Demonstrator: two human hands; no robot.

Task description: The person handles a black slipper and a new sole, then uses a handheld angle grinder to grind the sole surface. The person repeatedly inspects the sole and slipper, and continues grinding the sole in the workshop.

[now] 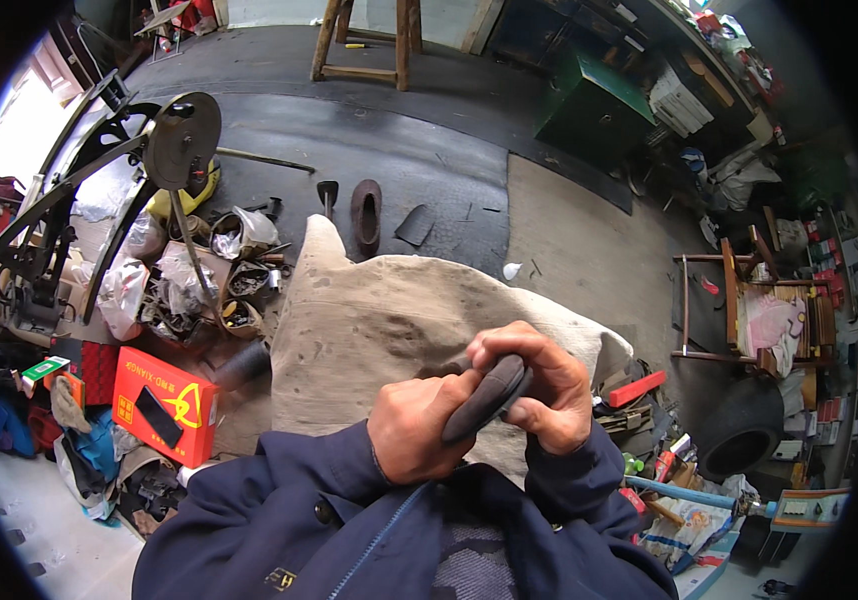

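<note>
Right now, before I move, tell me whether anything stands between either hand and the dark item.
Nothing visible does. The left hand and right hand both touch the dark item directly. The pale cloth is spread below them, not in between. What the fingers cover cannot be seen.

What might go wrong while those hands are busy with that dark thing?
The dark, shoe-like thing might slip from the left hand and right hand, probably onto the pale cloth below.

The phone lies on a red box near the left sleeve, so an elbow bump could perhaps knock it off.
</note>
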